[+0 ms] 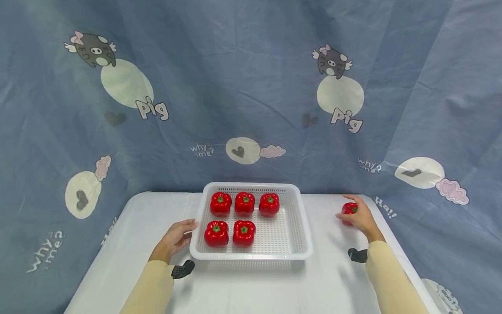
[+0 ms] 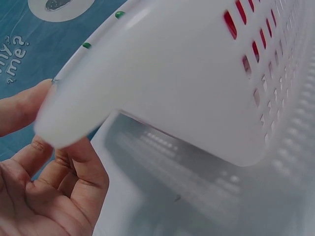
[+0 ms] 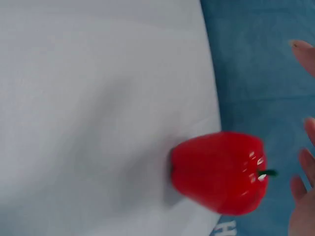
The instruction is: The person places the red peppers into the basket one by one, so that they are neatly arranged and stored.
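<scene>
A white plastic basket (image 1: 251, 256) stands at the middle of the table, with several red bell peppers (image 1: 244, 204) inside. My left hand (image 1: 178, 237) pinches its left rim; in the left wrist view the thumb and fingers lie on either side of the rim (image 2: 64, 120). Off to the right, a single red bell pepper (image 3: 216, 172) with a green stem sits near the table's far right edge. My right hand (image 1: 361, 218) hovers over it, fingers and thumb spread. In the right wrist view those fingers (image 3: 307, 164) are apart from the pepper.
The white table (image 1: 251, 288) runs back to a blue curtain (image 1: 251, 100) printed with pigs and words. The basket's back row holds three peppers, the front row two, and its front right part shows bare perforated floor (image 1: 274, 235).
</scene>
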`<action>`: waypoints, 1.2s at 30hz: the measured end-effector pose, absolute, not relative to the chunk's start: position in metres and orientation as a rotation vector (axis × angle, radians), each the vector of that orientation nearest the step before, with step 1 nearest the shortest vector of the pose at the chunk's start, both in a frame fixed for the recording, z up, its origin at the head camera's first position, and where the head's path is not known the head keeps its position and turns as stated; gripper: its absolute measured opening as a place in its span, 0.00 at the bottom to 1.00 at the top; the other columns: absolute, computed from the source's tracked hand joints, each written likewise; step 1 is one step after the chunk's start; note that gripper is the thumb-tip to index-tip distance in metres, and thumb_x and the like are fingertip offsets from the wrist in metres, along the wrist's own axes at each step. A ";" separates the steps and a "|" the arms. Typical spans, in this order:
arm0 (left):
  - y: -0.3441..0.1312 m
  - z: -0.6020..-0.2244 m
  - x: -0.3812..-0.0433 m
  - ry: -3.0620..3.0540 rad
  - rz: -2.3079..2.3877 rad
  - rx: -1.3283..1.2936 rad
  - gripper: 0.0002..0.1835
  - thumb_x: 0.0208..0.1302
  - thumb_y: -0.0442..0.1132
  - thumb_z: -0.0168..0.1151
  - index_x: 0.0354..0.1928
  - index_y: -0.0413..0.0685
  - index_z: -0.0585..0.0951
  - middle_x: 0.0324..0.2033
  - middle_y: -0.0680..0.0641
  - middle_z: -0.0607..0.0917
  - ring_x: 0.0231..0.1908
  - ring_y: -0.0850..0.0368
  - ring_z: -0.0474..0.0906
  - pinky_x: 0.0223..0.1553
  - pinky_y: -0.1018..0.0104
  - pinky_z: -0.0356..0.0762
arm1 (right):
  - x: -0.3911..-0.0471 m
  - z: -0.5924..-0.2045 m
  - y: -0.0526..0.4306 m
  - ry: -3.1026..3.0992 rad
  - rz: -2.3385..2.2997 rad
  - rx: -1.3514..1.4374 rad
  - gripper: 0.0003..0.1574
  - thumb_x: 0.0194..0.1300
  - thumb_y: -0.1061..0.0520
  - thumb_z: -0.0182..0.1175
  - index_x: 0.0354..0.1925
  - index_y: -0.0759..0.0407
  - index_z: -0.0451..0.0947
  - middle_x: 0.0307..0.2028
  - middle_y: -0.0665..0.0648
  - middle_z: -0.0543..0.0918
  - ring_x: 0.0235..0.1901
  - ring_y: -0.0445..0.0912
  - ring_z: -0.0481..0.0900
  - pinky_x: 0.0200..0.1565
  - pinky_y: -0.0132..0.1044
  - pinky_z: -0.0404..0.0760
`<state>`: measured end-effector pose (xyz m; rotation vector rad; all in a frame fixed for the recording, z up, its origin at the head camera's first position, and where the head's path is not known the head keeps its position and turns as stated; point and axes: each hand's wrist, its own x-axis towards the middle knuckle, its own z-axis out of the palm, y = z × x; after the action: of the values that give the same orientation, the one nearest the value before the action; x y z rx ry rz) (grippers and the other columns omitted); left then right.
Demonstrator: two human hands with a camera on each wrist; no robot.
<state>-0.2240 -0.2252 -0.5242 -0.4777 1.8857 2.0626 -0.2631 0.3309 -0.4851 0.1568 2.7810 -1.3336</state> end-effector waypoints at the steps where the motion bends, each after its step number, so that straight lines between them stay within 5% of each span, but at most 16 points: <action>1: -0.225 -0.524 -0.224 1.889 2.060 -0.474 0.30 0.69 0.40 0.58 0.68 0.34 0.64 0.65 0.32 0.66 0.57 0.42 0.72 0.53 0.55 0.77 | -0.264 -0.486 0.333 2.791 -1.312 0.178 0.53 0.55 0.54 0.71 0.71 0.59 0.54 0.68 0.73 0.52 0.64 0.71 0.54 0.57 0.65 0.69; 21: -0.223 -0.521 -0.225 1.905 2.061 -0.476 0.29 0.69 0.39 0.58 0.67 0.34 0.65 0.64 0.33 0.68 0.55 0.45 0.74 0.52 0.58 0.79 | -0.278 -0.501 0.373 2.599 -1.240 0.319 0.66 0.52 0.62 0.71 0.75 0.62 0.38 0.69 0.76 0.44 0.66 0.74 0.44 0.62 0.69 0.59; 36: -0.223 -0.526 -0.223 1.909 2.072 -0.502 0.28 0.67 0.39 0.60 0.65 0.34 0.68 0.62 0.35 0.71 0.53 0.46 0.75 0.51 0.56 0.79 | -0.286 -0.512 0.374 2.636 -1.226 0.350 0.55 0.52 0.72 0.64 0.72 0.70 0.45 0.66 0.79 0.49 0.64 0.74 0.48 0.62 0.67 0.60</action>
<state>-0.2230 -0.2231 -0.5256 -0.5019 1.9092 2.0718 -0.2861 0.3743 -0.5119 0.3500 2.6357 -1.2260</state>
